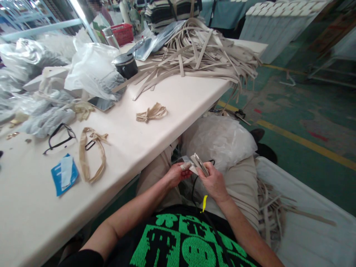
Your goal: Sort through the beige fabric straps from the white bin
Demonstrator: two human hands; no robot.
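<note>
A: Hands? Quick.

B: Both low over the lap, off the table (pixel 172 111) edge. Left hand (pixel 175 174) and right hand (pixel 213 181) meet on a small bundle of strips (pixel 199 164) — beige, flat, stacked together.

A: Fingers?

B: Right hand pinching the bundle, thumb on top, fingers curled under it. Left thumb and forefinger pinched on the near end, by a bit of clear film (pixel 185 160). Looks like tape on a left finger — too small to be sure.

A: Why held there, not on the table?

B: My guess: the lap keeps it close to the eyes, and the stock is within reach. A bag (pixel 219 139) sits on the knees just behind the bundle, more loose strips (pixel 271 211) lie in a white tray (pixel 311 230) at the right side.

A: Arms?

B: Forearms angled inward from the elbows, wrists nearly touching, palms turned toward each other. A black cord (pixel 194 185) hangs between the wrists, a yellow tag (pixel 204 203) below the right wrist.

A: Table?

B: Big pile (pixel 200 55) of the same strips at the far end, a tied bunch (pixel 151 112) mid-table, a loop (pixel 91 155) near a blue card (pixel 64 174), a black cup (pixel 126 65), glasses (pixel 59 137). All well apart from the hands.
</note>
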